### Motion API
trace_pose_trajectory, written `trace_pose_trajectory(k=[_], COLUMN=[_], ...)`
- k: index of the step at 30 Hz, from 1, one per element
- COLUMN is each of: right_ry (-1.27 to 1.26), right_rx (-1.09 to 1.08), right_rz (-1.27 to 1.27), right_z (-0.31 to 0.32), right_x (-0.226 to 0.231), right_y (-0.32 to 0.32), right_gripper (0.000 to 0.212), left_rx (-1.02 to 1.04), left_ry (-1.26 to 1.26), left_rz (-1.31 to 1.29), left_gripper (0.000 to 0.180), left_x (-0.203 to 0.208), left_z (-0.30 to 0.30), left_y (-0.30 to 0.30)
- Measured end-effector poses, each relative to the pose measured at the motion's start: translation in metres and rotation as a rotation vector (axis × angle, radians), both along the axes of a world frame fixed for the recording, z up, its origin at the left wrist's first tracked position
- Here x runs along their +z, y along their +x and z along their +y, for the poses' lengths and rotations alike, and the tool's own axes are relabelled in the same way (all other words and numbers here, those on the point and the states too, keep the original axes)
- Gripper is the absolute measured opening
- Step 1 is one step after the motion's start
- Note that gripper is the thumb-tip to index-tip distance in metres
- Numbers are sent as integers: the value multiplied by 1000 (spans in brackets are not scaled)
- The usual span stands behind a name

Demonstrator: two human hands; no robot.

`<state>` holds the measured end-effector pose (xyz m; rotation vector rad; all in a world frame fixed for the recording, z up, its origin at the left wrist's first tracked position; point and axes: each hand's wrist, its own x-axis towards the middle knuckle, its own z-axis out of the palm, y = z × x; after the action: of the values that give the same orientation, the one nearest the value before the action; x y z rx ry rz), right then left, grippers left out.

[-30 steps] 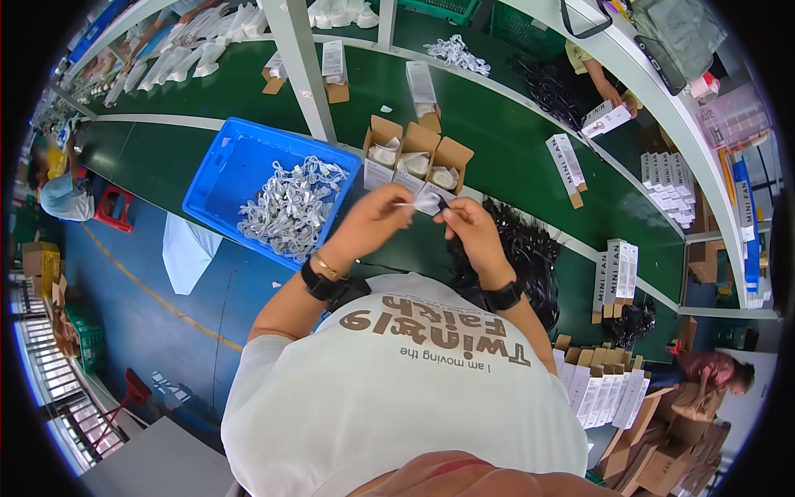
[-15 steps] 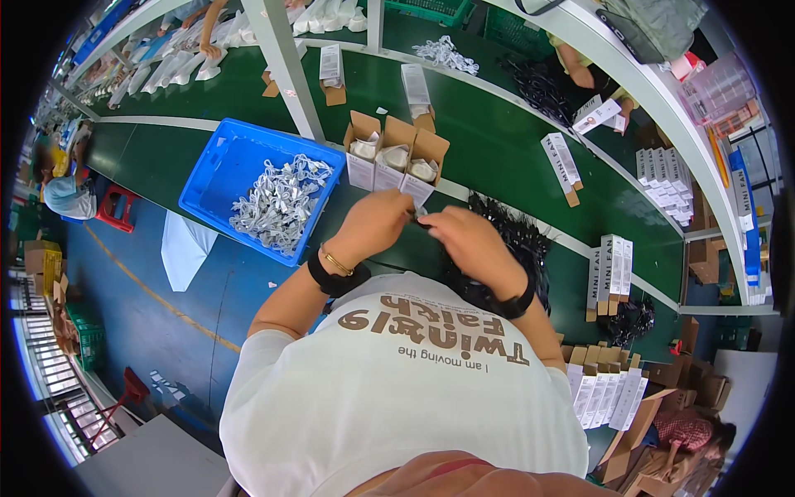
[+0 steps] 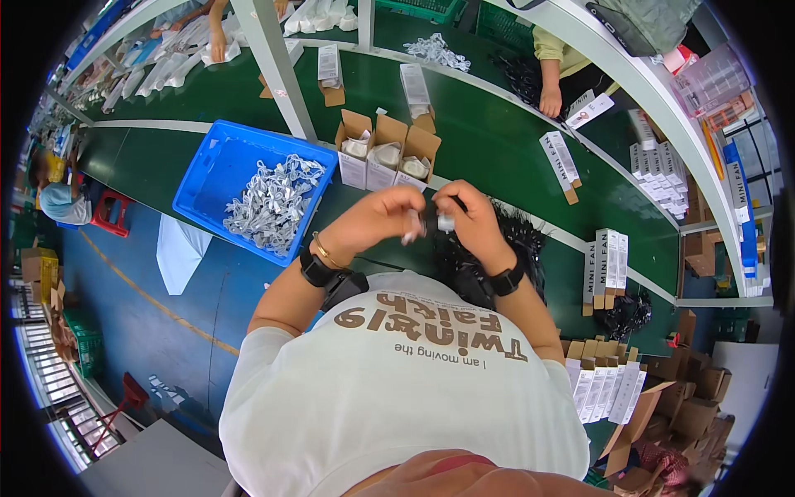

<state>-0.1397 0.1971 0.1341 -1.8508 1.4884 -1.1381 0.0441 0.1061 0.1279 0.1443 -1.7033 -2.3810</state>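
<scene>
My left hand point(image 3: 379, 222) is closed at the fingertips, and something small and whitish, blurred, shows at them. My right hand point(image 3: 474, 225) pinches a small white piece point(image 3: 445, 222) between thumb and fingers. A dark bit shows in the narrow gap between the hands; whose grip it is in cannot be made out. Just beyond the hands stand three open cartons, the left carton point(image 3: 353, 172), middle carton point(image 3: 380, 176) and right carton point(image 3: 409, 181), each with a white wrapped item inside. Beside and under my right hand lies a heap of black cords point(image 3: 520, 253).
At left is a blue bin point(image 3: 192, 184) with bundled white cables point(image 3: 273, 203). White cartons point(image 3: 609, 261) stand at right, with more cartons point(image 3: 600, 391) near the lower right. A white frame post point(image 3: 277, 74) rises beyond the bin. Across the belt, a co-worker's hand point(image 3: 550, 101) touches the bench.
My hands have moved apart from being close together, and the white piece now shows in the right one. A co-worker's arm across the belt has shifted left and lowered.
</scene>
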Motion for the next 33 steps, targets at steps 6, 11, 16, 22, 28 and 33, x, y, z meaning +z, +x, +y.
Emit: trace_pose_trajectory(k=[6, 11, 16, 22, 28, 33], right_ry=[246, 269, -65, -84, 31, -12], right_rx=[-142, -205, -339, -250, -193, -226], right_rz=[-944, -1154, -92, 803, 718, 609], right_z=[-21, -36, -71, -51, -21, -4], right_x=[-26, -29, -64, -66, -72, -85], right_y=[35, 42, -7, -18, -18, -22], right_gripper=[23, 27, 24, 23, 26, 25], left_rx=[845, 884, 827, 705, 658, 394], left_ry=[-1129, -1499, -1286, -1051, -989, -1020], left_rz=[220, 131, -11, -91, 14, -11], left_gripper=[23, 39, 50, 75, 88, 94], left_x=[-21, -34, -67, -101, -108, -124], left_z=[-15, -18, -17, -19, -33, -54], left_y=[-16, -12, -6, -15, -55, -86])
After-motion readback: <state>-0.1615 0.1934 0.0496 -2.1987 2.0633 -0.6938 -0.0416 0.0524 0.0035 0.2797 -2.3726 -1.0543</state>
